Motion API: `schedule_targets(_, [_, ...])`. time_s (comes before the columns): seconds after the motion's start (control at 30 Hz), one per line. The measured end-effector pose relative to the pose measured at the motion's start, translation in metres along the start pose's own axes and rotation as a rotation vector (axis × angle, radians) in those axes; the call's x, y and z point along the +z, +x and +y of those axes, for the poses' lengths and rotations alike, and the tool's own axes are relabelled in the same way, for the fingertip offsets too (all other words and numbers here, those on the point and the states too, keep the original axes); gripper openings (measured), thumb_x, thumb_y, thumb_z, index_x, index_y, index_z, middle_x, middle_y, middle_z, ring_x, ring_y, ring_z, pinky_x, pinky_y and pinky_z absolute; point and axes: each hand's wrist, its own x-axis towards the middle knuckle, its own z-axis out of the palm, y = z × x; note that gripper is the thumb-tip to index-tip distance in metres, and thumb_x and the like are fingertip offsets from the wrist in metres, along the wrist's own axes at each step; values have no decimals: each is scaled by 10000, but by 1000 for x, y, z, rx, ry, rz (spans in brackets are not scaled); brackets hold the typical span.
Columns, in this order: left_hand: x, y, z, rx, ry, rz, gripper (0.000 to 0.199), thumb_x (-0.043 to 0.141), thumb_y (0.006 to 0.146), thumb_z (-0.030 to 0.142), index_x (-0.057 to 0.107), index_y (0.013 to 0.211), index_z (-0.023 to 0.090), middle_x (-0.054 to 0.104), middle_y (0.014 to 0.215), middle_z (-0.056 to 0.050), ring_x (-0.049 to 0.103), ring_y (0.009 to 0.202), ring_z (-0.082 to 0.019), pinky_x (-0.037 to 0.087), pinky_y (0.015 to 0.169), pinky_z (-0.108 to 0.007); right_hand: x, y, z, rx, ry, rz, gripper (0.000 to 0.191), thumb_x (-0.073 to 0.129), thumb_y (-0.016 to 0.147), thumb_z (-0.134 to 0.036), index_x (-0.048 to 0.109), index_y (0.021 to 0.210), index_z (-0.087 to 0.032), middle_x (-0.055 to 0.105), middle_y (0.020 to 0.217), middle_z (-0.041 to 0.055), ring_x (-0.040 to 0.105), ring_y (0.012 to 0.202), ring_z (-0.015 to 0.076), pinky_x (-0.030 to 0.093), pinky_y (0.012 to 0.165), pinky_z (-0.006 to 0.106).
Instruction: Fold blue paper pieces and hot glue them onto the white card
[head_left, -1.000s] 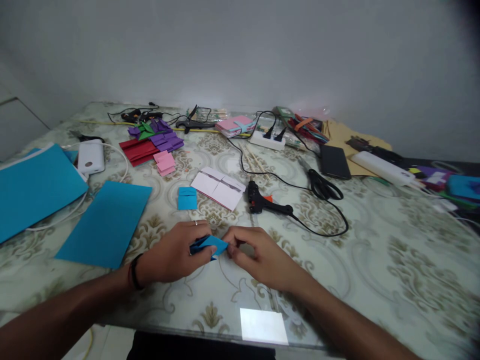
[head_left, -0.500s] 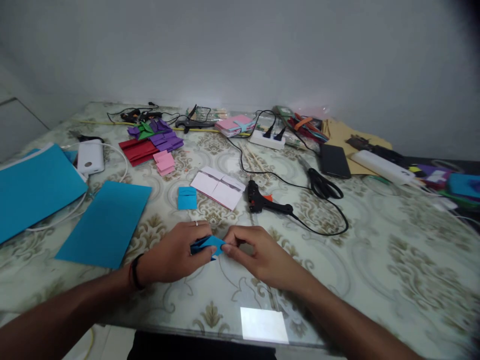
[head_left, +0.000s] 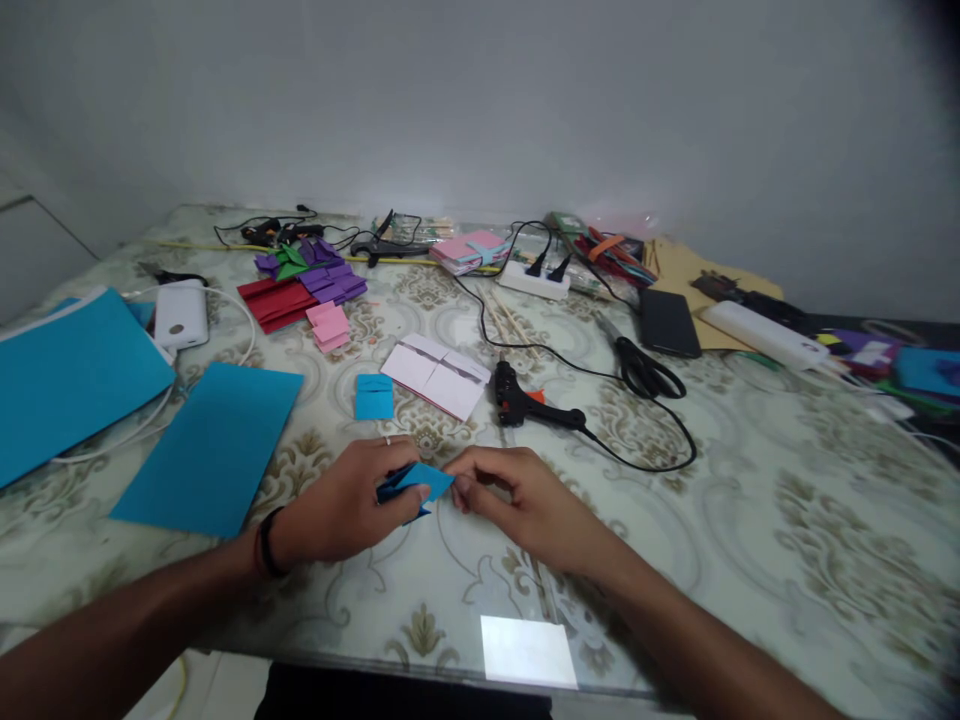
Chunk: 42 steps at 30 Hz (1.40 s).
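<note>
Folded blue paper [head_left: 431, 481] is pinched between the thumb and fingers of my left hand [head_left: 358, 500], its pointed end facing right. My right hand [head_left: 517, 497] is closed at that point, thumb against forefinger, on the paper's tip. Just beyond my hands lie a small folded blue square [head_left: 374, 397] and a folded white paper [head_left: 436, 375]. A black glue gun [head_left: 529, 400] rests on its side to the right of the white paper.
Blue sheets [head_left: 214, 445] and a white power bank [head_left: 181, 314] lie on the left. Farther back are red folded papers [head_left: 277, 303] and a power strip [head_left: 534, 280]. Black-handled scissors [head_left: 646, 370] and a phone [head_left: 669, 322] lie right, near the glue gun's looping cable.
The blue paper has shifted slightly in my left hand, and more of its pointed end shows. My right fingers have slid a little to the right along the tip.
</note>
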Motion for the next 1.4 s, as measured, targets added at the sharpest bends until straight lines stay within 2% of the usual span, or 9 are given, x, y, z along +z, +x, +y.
schedule_targets(0.17, [0, 2, 1, -37, -24, 0, 271, 577, 920, 235, 424, 701, 189, 467, 690, 46, 437, 649, -123, 317, 634, -278, -1, 0, 3, -36, -11, 75, 212, 540, 962, -228, 725, 1053, -180, 663, 727, 3, 582, 653, 138, 435, 577, 224])
schedule_targets(0.33, [0, 2, 0, -55, -20, -8, 281, 579, 919, 250, 421, 696, 188, 470, 681, 48, 434, 639, -121, 301, 619, -278, -2, -1, 3, -27, -34, 84, 248, 503, 1011, -282, 712, 1106, -189, 675, 739, 8, 606, 653, 141, 436, 569, 225])
schedule_targets(0.4, [1, 2, -1, -51, -14, -11, 280, 582, 920, 252, 425, 697, 187, 474, 680, 47, 437, 637, -121, 300, 617, -276, 0, 0, 3, -12, -44, 80, 223, 549, 1001, -327, 713, 1056, -187, 664, 729, 4, 586, 639, 135, 414, 548, 218])
schedule_targets(0.57, [5, 0, -3, 42, 37, -12, 252, 564, 919, 200, 417, 714, 189, 478, 703, 42, 439, 642, -121, 298, 623, -277, 10, 1, 4, 33, 11, 40, 244, 628, 959, -319, 647, 762, -177, 609, 638, -22, 530, 595, 113, 392, 556, 215])
schedule_targets(0.7, [8, -1, -4, 89, 59, -2, 233, 555, 928, 189, 418, 739, 194, 488, 732, 35, 445, 657, -127, 309, 627, -277, 10, -1, 6, 73, 83, 16, 205, 637, 952, -297, 653, 785, -178, 668, 691, -5, 578, 640, 128, 430, 606, 233])
schedule_targets(0.93, [4, -1, -1, 81, 58, -12, 219, 555, 924, 184, 429, 745, 196, 491, 733, 35, 449, 659, -129, 320, 633, -279, 4, -4, 4, 32, 93, -7, 190, 621, 952, -252, 667, 784, -176, 678, 712, 0, 584, 662, 131, 437, 636, 241])
schedule_targets(1.17, [4, -1, -2, 14, 37, -7, 254, 559, 916, 215, 418, 706, 191, 479, 691, 41, 444, 639, -125, 302, 620, -273, 2, 1, 4, 27, 113, -12, 149, 612, 965, -266, 716, 910, -174, 722, 789, 17, 620, 722, 141, 462, 678, 242])
schedule_targets(1.3, [9, -2, -6, -8, 36, -28, 277, 580, 912, 234, 424, 688, 186, 475, 659, 48, 435, 618, -116, 286, 608, -269, 6, 2, 6, 39, 58, 1, 195, 663, 932, -313, 702, 814, -164, 661, 721, 4, 558, 663, 130, 435, 629, 235])
schedule_targets(1.4, [11, -1, -7, -7, 10, -95, 266, 578, 911, 231, 470, 675, 177, 500, 640, 47, 456, 616, -112, 293, 609, -265, 10, 0, 8, 50, 8, -16, 195, 658, 911, -283, 669, 758, -163, 582, 649, -24, 488, 601, 113, 383, 574, 229])
